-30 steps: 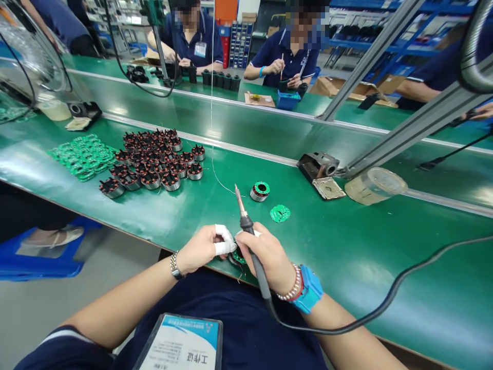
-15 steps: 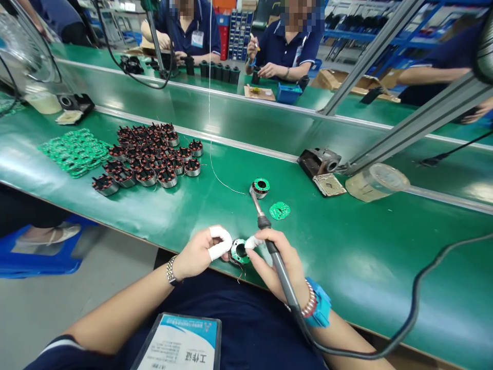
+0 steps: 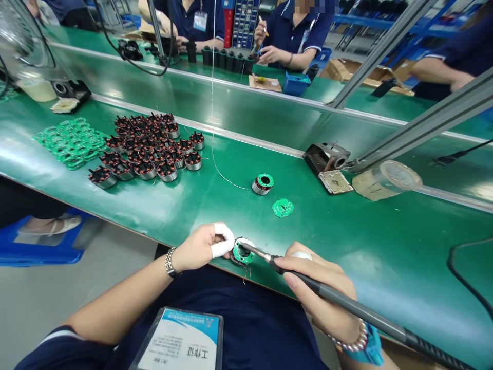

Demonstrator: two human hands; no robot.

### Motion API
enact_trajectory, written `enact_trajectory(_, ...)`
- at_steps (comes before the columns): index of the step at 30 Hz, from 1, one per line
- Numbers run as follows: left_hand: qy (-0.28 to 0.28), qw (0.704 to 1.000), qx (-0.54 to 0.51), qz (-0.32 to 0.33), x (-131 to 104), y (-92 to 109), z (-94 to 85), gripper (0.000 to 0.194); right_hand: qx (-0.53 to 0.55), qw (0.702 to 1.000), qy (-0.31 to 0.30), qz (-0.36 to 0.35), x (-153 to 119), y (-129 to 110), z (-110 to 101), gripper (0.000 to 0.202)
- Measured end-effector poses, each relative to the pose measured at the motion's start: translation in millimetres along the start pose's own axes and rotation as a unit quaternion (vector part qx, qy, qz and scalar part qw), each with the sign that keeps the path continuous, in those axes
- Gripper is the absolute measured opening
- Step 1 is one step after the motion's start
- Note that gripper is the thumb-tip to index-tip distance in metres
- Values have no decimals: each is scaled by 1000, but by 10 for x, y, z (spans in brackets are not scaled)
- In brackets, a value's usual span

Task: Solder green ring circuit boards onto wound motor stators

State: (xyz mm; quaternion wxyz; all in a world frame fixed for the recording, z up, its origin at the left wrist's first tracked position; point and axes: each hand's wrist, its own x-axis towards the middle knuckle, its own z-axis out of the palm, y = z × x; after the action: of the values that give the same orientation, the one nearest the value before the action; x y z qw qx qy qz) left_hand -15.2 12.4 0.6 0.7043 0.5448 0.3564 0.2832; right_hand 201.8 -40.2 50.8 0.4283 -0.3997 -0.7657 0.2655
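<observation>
With L hand (image 3: 198, 250), pinching narrow + holding 1 stator (image 3: 238, 259) near front edge of bench (image 3: 215, 205); tip of solder. iron (image 3: 259, 251) at/near PCB (image 3: 249, 257), can't confirm contact; gripping iron w/ R hand (image 3: 333, 277). Prob. iron-to-PCB step; calls for steady stator, fine tip ctrl.

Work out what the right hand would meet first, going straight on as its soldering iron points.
The right hand leads with its soldering iron, whose tip would probably first meet the green ring board held by the left hand. Depth is unclear; they may already touch.
</observation>
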Motion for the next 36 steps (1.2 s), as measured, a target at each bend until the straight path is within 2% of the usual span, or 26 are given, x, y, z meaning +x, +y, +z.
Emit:
enact_trajectory(12,-3,1000,5,6,-4,-22,-10,5,13,999,-33,23,14,2,55,20)
enact_trajectory(21,0,1000,3,2,-1,-12,-6,7,-5,1000,-8,17,38,-17,-22,18)
enact_trajectory(25,-1,1000,-5,7,-3,-12,-3,8,-20,999,19,23,25,66,31,17)
enact_trajectory(27,-1,1000,-1,7,-1,-12,-1,8,-18,1000,-7,25,49,128,77,16)
enact_trajectory(33,-4,1000,22,12,15,-36,-5,11,-11,979,-198,-43,250,279,144,32)
enact_trajectory(36,8,995,91,37,-28,-31,-15,11,-18,972,-228,-49,305,314,152,31)
